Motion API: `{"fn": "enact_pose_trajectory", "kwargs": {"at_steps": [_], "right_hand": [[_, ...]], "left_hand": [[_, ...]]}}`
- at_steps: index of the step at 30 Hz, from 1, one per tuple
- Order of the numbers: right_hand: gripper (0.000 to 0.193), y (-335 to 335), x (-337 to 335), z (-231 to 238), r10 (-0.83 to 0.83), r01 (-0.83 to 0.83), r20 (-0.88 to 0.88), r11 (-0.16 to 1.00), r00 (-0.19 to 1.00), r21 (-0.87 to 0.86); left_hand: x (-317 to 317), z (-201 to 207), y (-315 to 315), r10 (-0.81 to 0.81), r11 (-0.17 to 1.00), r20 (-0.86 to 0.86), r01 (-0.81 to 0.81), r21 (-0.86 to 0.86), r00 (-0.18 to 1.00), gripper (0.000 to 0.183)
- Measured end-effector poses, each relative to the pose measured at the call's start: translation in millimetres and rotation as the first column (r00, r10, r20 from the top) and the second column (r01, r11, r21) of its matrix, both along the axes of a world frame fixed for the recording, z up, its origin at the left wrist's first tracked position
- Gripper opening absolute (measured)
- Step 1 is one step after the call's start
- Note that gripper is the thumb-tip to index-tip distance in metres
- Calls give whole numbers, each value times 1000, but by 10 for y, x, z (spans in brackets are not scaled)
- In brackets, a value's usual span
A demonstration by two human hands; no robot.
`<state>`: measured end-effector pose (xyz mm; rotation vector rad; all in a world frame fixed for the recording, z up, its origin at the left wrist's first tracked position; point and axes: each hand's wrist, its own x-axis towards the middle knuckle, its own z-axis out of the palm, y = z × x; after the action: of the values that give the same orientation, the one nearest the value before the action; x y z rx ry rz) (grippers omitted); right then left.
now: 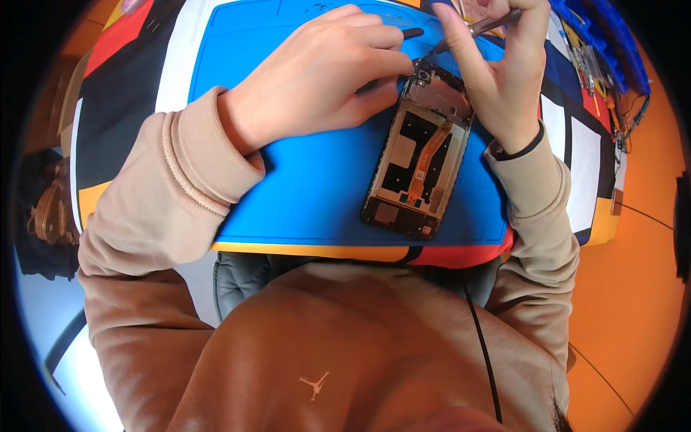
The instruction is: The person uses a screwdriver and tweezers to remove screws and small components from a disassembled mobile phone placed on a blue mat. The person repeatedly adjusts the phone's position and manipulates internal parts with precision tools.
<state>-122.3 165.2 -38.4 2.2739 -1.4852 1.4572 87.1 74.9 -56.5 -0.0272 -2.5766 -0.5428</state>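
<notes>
Mat (302, 187) coloured blue, cloth (119, 111) patterned in red, black, white and yellow blocks, phone (400, 155) edged in black, cable (430, 162) tinted orange, sleeves (155, 209) dyed beige.

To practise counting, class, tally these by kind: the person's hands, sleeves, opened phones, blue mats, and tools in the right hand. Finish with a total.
Hands: 2 (left hand, right hand)
Sleeves: 2 (left sleeve, right sleeve)
Phone: 1
Mat: 1
Tool in right hand: 1
Total: 7
</notes>
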Motion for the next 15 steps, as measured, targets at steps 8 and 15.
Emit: {"fn": "enact_pose_trajectory", "kwargs": {"at_steps": [8,15], "right_hand": [[31,41,55,70,-18,-11,-228,992,974,-127],[30,68,98,81,5,-8,-104,1000,995,-30]], "left_hand": [[-4,5,-3,-13,1000,-33,13,-25,999,14],[-11,-6,5,-7,998,-85,2,-66,996,13]]}}
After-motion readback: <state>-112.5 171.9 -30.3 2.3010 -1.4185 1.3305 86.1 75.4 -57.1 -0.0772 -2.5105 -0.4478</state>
